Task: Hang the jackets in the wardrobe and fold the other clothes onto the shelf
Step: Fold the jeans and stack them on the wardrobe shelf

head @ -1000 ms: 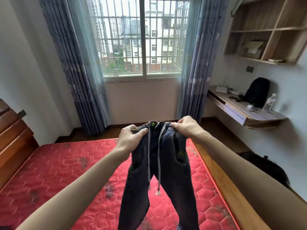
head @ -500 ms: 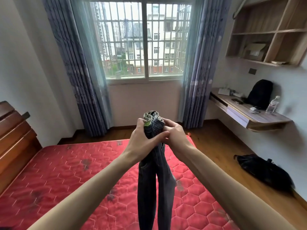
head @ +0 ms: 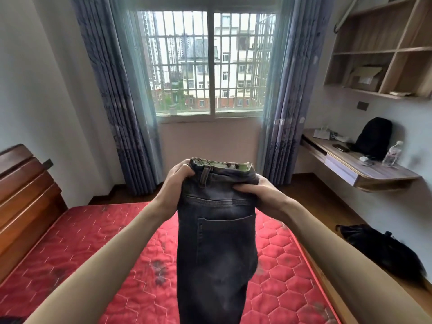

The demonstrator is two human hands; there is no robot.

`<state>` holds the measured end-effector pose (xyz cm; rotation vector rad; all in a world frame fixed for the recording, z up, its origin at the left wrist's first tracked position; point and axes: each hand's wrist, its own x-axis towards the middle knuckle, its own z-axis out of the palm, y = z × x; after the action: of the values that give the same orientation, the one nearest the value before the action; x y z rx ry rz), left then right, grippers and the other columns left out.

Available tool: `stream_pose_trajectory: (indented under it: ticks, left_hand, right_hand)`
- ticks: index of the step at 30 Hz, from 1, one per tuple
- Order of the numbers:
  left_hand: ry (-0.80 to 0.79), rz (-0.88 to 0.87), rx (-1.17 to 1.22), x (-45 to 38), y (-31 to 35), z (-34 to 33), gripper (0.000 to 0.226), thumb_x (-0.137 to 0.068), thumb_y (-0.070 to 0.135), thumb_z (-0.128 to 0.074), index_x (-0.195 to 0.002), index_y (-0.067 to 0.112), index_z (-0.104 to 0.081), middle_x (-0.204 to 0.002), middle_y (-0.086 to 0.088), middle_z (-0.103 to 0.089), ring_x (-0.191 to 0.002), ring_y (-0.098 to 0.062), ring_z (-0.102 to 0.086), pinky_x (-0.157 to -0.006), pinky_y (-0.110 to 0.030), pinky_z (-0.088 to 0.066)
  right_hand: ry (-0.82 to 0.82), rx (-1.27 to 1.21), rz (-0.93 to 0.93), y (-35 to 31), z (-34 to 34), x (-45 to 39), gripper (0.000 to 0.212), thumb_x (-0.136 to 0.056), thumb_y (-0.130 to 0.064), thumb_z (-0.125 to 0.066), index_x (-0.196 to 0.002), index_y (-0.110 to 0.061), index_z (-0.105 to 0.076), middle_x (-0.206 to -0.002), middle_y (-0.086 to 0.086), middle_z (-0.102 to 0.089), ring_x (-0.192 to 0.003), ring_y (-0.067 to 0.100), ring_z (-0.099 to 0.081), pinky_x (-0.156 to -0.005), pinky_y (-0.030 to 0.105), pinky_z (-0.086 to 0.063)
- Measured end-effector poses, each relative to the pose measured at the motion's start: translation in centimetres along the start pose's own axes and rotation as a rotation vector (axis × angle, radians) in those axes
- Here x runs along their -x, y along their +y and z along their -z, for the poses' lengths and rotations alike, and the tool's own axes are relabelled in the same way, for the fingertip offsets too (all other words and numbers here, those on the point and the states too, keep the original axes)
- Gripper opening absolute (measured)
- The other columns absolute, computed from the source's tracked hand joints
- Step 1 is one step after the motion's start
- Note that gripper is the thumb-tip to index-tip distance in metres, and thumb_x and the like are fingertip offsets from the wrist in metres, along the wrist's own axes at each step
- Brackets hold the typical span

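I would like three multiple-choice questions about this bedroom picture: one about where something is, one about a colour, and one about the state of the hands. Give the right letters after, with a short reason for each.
1. Where does the plastic bottle stand?
A. on the wall desk at right
B. on the mattress
C. on the windowsill

2. What colour is the mattress?
A. blue
B. red
C. white

3. How are the jeans held?
A. by the left hand alone
B. they lie flat on the bed
C. both hands grip the waistband

Answers:
1 A: the plastic bottle stands on the wall desk, beside a black backpack.
2 B: the mattress is red with a hexagon quilt pattern.
3 C: the left hand and the right hand each grip one side of the waistband, and the jeans hang down over the bed.
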<state>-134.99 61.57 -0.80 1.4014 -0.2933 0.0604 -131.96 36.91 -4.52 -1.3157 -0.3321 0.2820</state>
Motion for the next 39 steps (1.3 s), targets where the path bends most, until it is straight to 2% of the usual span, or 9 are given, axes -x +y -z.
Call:
stream_pose_trajectory:
  ticks: [4, 7, 14, 18, 24, 28, 31, 35, 39]
  left_hand:
    - [-0.021, 0.093, -0.392, 0.3, -0.9, 1.7, 0.06, -0.077, 0.051, -0.082, -0.118, 0.018, -0.053, -0.105, 0.005, -0.072, -0.097, -0.004, -0.068, -0.089, -0.022, -0.05]
    - [0.009, 0.018, -0.543, 0.0, -2.2, 2.0, 0.043, -0.093, 0.023, -0.078, -0.122, 0.007, -0.051, -0.099, 0.006, -0.071, -0.087, 0.007, -0.065, -0.084, -0.016, -0.05]
    - [-0.164, 0.251, -0.27, -0.9, -2.3, 4.8, 0.024, -0.091, 0.004, -0.069, -0.114, 0.01, -0.066, -0.103, -0.007, -0.073, -0.099, -0.019, -0.067, -0.093, -0.035, -0.052]
    - [-0.259, 0.364, -0.216, -3.0, -2.0, 6.5, 0.045, -0.074, 0.009, -0.072, -0.119, 0.006, -0.071, -0.107, -0.015, -0.068, -0.101, -0.027, -0.061, -0.086, -0.036, -0.05]
    - [-0.578, 0.618, -0.557, -9.4, 0.3, 9.8, 0.046, -0.082, -0.006, -0.074, -0.126, 0.004, -0.071, -0.123, -0.026, -0.071, -0.104, -0.032, -0.07, -0.093, -0.041, -0.06]
    - [-0.347, 0.433, -1.098, -16.8, -0.2, 11.0, 0.038, -0.074, 0.001, -0.083, -0.109, 0.014, -0.076, -0.1, -0.011, -0.075, -0.085, -0.021, -0.069, -0.073, -0.029, -0.057]
    - [-0.09, 0.207, -1.29, -21.6, 0.4, 11.5, 0.042, -0.075, 0.007, -0.082, -0.111, 0.014, -0.063, -0.108, -0.008, -0.068, -0.096, -0.025, -0.063, -0.083, -0.031, -0.053]
    - [-0.017, -0.01, -1.512, -25.7, 3.5, 11.4, 0.047, -0.093, 0.016, -0.073, -0.126, 0.014, -0.041, -0.106, -0.01, -0.066, -0.096, -0.033, -0.066, -0.089, -0.048, -0.057]
    - [0.147, -0.325, -1.623, -27.4, 6.1, 11.2, 0.039, -0.096, 0.024, -0.07, -0.127, 0.013, -0.049, -0.092, -0.009, -0.067, -0.086, -0.033, -0.067, -0.072, -0.041, -0.053]
  right_hand:
    - [0.282, 0.173, 0.112, 0.6, -0.9, -0.4, 0.047, -0.074, 0.006, -0.087, -0.119, 0.001, -0.072, -0.114, 0.014, -0.078, -0.115, 0.034, -0.071, -0.107, 0.046, -0.054]
    - [0.28, 0.292, 0.13, 1.0, -1.3, 0.1, 0.043, -0.076, -0.001, -0.089, -0.117, -0.003, -0.073, -0.111, 0.008, -0.08, -0.112, 0.028, -0.073, -0.103, 0.041, -0.057]
    - [-0.065, 0.636, 0.024, -3.1, -0.3, 1.2, 0.024, -0.09, -0.034, -0.082, -0.109, -0.02, -0.082, -0.102, -0.009, -0.079, -0.096, 0.003, -0.07, -0.084, 0.021, -0.055]
    - [-0.085, 0.832, 0.012, -3.1, 0.3, -2.3, 0.062, -0.078, -0.064, -0.084, -0.097, -0.005, -0.079, -0.086, -0.005, -0.067, -0.083, 0.008, -0.056, -0.074, 0.038, -0.046]
    - [-0.453, 0.948, -0.553, -5.4, -0.2, -9.7, 0.025, -0.091, -0.02, -0.078, -0.115, -0.015, -0.074, -0.112, 0.015, -0.077, -0.09, 0.023, -0.072, -0.073, 0.035, -0.059]
    - [-0.235, 1.298, -0.382, -5.8, -1.3, -18.4, 0.022, -0.083, -0.018, -0.084, -0.101, -0.011, -0.074, -0.094, 0.01, -0.072, -0.079, 0.022, -0.07, -0.073, 0.043, -0.066]
    - [0.046, 1.438, -0.132, -7.1, -1.7, -24.2, 0.02, -0.079, -0.017, -0.084, -0.079, -0.021, -0.064, -0.09, 0.005, -0.068, -0.084, 0.025, -0.066, -0.069, 0.036, -0.055]
    - [0.289, 1.543, 0.229, -9.6, -1.2, -29.0, 0.02, -0.088, -0.011, -0.067, -0.091, -0.023, -0.052, -0.09, 0.004, -0.063, -0.09, 0.033, -0.064, -0.07, 0.037, -0.045]
    - [0.424, 1.456, 0.455, -12.5, -0.5, -29.3, 0.008, -0.096, -0.015, -0.06, -0.103, -0.02, -0.061, -0.088, 0.008, -0.068, -0.08, 0.033, -0.062, -0.067, 0.04, -0.049]
